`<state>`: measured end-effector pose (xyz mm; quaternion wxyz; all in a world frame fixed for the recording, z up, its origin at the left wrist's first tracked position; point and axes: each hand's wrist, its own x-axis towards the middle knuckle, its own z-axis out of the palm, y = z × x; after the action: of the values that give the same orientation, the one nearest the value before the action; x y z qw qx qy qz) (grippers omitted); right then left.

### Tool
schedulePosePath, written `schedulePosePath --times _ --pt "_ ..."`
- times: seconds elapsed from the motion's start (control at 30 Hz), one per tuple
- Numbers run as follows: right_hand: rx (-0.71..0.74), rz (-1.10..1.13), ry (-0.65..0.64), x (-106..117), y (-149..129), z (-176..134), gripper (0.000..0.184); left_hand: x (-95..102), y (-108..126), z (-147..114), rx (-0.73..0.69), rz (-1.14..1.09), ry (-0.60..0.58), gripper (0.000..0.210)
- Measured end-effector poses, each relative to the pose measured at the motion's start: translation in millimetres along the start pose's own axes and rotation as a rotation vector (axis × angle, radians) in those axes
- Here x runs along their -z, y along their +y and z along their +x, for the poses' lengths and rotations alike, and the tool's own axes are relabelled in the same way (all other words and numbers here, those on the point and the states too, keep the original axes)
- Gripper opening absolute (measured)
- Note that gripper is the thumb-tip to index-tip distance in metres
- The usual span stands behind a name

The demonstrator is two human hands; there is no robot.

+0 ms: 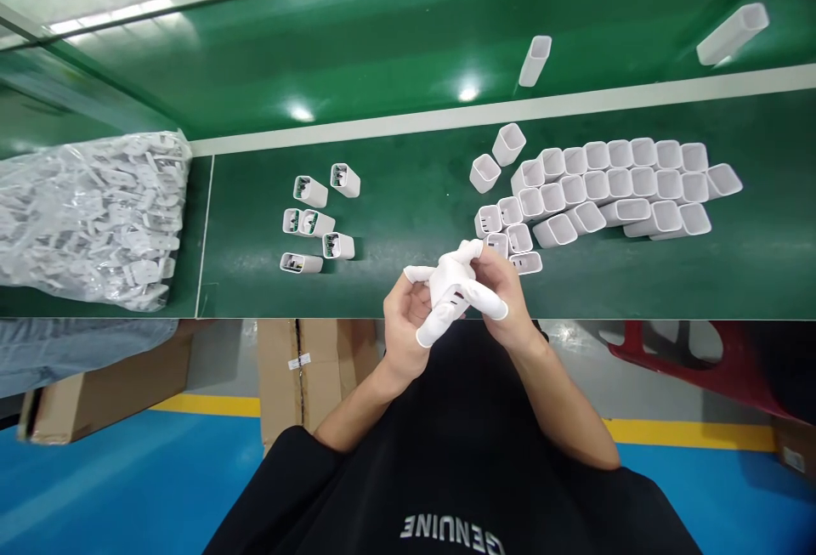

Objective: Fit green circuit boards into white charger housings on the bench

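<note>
In front of my chest, at the near edge of the bench, both hands are on a white charger housing (447, 278) with dark slots in its end. My left hand (405, 323) grips it from the left, thumb and finger pressed on its sides. From the right, my right hand (505, 293) pinches the same housing. White finger cots cover several fingertips and hide part of the piece. Just beyond my right hand stand white housings with slots (518, 239), close to its fingers.
Rows of open white housings (618, 184) fill the right side of the green bench (408, 189). Several housings with circuit boards inside (338, 246) lie left. A clear bag of white parts (89, 219) sits far left. Two housings (535, 60) (733, 33) stand beyond the pale strip.
</note>
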<state>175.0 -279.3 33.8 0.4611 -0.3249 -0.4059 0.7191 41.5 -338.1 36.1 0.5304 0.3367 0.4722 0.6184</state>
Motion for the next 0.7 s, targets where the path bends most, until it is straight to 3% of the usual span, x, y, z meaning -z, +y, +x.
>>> schedulePosePath --times 0.27,0.47,0.7 --pt "0.114 -0.13 0.008 5.1 5.3 -1.1 0.038 -0.9 5.9 1.6 -0.063 0.005 0.085 0.045" --pt "0.18 -0.176 0.003 3.4 1.5 0.1 0.038 3.3 4.0 -2.3 -0.083 0.004 0.056 0.045" --pt "0.116 -0.183 -0.046 3.6 -6.0 2.3 0.045 6.8 0.6 -3.2 -0.069 0.015 0.077 0.046"
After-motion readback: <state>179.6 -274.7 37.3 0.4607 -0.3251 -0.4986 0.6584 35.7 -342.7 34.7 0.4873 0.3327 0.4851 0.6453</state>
